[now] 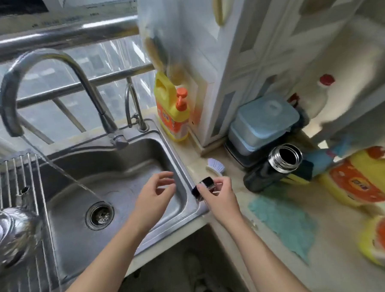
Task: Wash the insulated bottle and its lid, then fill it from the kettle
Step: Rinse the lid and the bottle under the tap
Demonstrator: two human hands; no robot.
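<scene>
Water (61, 174) streams from the tap (46, 64) into the sink (143, 153); right hand (219, 195) pinches the dark lid (203, 186) over the sink's rim, left hand (155, 191) hovers loose-fingered, holding nothing, and the bottle (275, 168) stands uncapped on the counter (259, 242)

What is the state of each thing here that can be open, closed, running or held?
Curved steel faucet: running.
Dark insulated steel bottle: lid off, mouth open, on the counter.
Small black round lid: off the bottle, pinched by the right hand.
Left hand: open, holds nothing, over the steel sink.
Pale blue plastic box: lid on.
Yellow detergent bottle with orange pump: upright.
</scene>
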